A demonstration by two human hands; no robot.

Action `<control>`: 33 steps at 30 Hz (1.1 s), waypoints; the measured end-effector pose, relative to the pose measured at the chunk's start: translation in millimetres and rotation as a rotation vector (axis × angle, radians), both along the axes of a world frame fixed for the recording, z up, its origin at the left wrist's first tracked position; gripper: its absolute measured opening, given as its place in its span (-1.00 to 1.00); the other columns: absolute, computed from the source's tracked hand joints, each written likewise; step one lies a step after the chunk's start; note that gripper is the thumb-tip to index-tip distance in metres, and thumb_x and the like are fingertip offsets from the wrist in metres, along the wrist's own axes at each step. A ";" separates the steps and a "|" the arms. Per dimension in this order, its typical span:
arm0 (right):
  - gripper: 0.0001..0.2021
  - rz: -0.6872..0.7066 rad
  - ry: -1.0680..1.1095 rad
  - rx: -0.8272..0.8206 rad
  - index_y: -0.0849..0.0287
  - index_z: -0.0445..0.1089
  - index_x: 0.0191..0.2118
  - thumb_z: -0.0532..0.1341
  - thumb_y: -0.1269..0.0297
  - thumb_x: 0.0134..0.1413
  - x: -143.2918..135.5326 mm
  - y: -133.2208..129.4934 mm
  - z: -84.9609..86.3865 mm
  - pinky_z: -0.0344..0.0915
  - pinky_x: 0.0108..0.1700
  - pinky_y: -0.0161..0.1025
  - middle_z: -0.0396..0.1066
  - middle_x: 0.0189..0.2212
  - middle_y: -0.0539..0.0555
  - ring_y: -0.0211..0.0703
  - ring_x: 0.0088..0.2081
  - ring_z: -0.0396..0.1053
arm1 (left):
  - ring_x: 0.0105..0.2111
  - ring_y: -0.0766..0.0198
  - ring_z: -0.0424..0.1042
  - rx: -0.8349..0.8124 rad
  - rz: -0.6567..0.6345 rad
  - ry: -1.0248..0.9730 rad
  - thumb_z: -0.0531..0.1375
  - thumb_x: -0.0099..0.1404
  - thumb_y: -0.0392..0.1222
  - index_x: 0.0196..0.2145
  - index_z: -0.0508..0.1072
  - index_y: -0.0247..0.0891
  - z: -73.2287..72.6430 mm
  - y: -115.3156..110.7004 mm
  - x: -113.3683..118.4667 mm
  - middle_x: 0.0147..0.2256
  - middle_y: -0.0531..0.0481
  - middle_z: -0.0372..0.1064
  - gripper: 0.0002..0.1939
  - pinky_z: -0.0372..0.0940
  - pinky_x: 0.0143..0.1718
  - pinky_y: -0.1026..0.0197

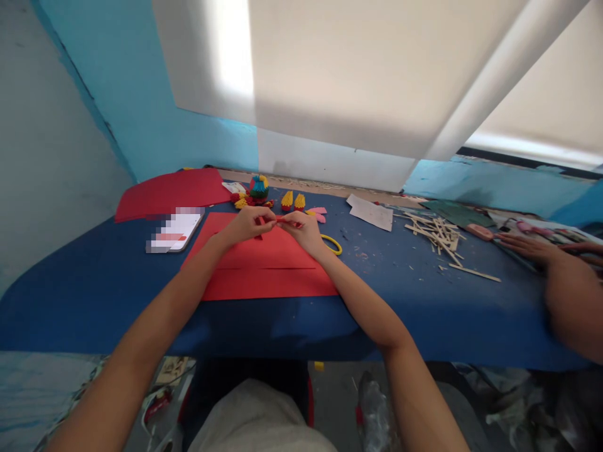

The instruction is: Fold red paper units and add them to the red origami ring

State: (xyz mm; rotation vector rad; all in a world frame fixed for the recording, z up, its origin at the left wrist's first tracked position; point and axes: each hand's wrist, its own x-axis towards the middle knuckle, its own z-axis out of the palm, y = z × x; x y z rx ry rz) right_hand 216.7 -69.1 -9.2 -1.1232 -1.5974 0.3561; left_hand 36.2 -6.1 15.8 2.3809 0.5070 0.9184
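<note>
Left hand [253, 223]: thumb and fingertips pinching one end of a small red strip. Right hand [303, 231]: pinching the other end. Strip [281, 220]: held between the two hands, above the red sheets.

Red sheets [268, 285]: on the blue table [377, 329], under the hands, one overlapping another. Yellow ring [336, 249]: beside the right wrist, partly hidden by it. Pink pieces [320, 218]: just beyond the right hand.

Behind the hands: multicoloured ball [259, 188]; to its right, two yellow-and-red cones [287, 201], side by side, upright.

Left: phone [186, 227], partly blurred; beyond it, dark red sheet [169, 193].

Right: grey paper [372, 213]; pile of sticks [436, 233], one stick [475, 272] apart in front; pink block [480, 232]; near it, another person's hand [530, 246].
</note>
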 end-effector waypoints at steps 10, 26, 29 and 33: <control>-0.76 0.053 0.252 -0.066 0.13 0.36 -0.35 0.23 0.05 0.02 -9.7 -2.5 -0.6 0.21 -0.41 -0.29 0.31 -0.54 -0.05 -0.26 -0.48 0.27 | -0.46 0.31 0.35 0.140 0.112 -0.174 0.11 0.19 -0.21 -0.47 0.42 -0.27 -1.1 -3.0 9.8 -0.48 0.00 0.42 -0.85 0.25 -0.41 0.30; -0.80 0.021 0.101 -0.022 0.12 0.27 -0.35 0.09 0.10 0.14 -11.2 -3.8 -3.6 0.21 -0.34 -0.29 0.29 -0.44 -0.01 -0.24 -0.39 0.25 | -0.56 0.35 0.33 0.028 -0.001 -0.028 0.14 0.19 -0.13 -0.41 0.45 -0.26 -1.4 -6.0 8.6 -0.51 0.02 0.38 -0.83 0.18 -0.56 0.34; -0.83 0.026 0.110 -0.018 0.13 0.27 -0.33 0.08 0.15 0.13 -13.6 -3.7 -6.3 0.24 -0.31 -0.28 0.33 -0.39 0.01 -0.24 -0.36 0.28 | -0.59 0.36 0.30 -0.016 -0.033 -0.011 0.11 0.17 -0.15 -0.48 0.41 -0.28 -2.6 -6.0 10.2 -0.58 0.06 0.32 -0.82 0.16 -0.58 0.34; -0.84 0.019 0.122 -0.026 0.14 0.30 -0.32 0.11 0.17 0.09 -14.4 -3.9 -6.2 0.24 -0.32 -0.27 0.36 -0.40 0.02 -0.24 -0.39 0.27 | -0.58 0.34 0.28 -0.062 -0.037 -0.020 0.08 0.16 -0.17 -0.52 0.37 -0.29 -3.2 -6.9 11.5 -0.59 0.06 0.30 -0.81 0.15 -0.58 0.32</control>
